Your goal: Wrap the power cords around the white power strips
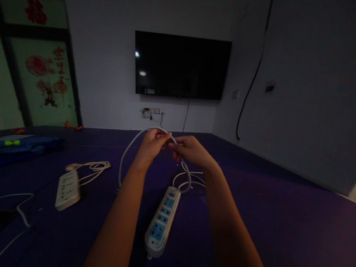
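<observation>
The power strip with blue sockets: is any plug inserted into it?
No, the blue sockets on this power strip are all bare.

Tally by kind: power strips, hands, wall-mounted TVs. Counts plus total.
Power strips: 2 (blue-socketed strip, white-faced strip)
Hands: 2 (left hand, right hand, both pinching the pale cord)
Wall-mounted TV: 1
Total: 5

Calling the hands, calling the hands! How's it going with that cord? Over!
Left fingers and right fingers on the cord. Blue-socket strip lying sockets up. White strip off left, seemingly not in the way.
</observation>
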The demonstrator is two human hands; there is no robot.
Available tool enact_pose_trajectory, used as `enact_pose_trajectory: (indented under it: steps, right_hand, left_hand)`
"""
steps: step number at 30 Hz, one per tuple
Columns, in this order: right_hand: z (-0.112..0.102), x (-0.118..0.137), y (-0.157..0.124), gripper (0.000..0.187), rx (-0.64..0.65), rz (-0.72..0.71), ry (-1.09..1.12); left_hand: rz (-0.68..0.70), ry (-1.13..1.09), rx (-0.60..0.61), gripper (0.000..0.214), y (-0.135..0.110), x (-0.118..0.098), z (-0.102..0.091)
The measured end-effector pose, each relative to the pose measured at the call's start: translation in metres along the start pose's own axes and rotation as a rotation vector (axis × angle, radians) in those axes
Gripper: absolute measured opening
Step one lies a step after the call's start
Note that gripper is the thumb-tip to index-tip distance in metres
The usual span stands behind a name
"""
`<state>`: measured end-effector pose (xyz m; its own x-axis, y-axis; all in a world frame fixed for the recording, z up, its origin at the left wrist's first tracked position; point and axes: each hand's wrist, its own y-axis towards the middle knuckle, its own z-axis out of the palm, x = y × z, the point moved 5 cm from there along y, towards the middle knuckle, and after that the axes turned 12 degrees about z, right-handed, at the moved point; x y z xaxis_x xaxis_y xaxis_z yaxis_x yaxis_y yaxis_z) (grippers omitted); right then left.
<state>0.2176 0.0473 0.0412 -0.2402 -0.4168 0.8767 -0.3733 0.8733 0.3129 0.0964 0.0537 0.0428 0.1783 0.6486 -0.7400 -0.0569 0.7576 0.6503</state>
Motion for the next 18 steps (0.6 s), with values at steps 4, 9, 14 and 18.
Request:
enact_pose_trajectory:
  steps: [4,9,14,18]
  right_hand:
    - [-0.013,-0.011,0.009,0.022,-0.195,0.055,0.251]
    - [-0.04,-0.022,0.015,0.016,-0.467,-0.115,0.674]
    - [-0.074,-0.013,0.0,0.025,-0.689,-0.412,0.529]
    - [-0.104,-0.005,-0.025,0.039,-0.909,-0.511,0.282]
  left_hand:
    - [-0.029,0.112,0.058,0.017,-0.001,0.006,0.001]
    - [-0.168,0.302,0.396,0.023,-0.01,0.029,0.013]
    - [-0.216,0.511,0.472,0.032,-0.018,0.068,0.017]
    - [-0.095,0.439,0.411,0.056,-0.021,0.075,0.023]
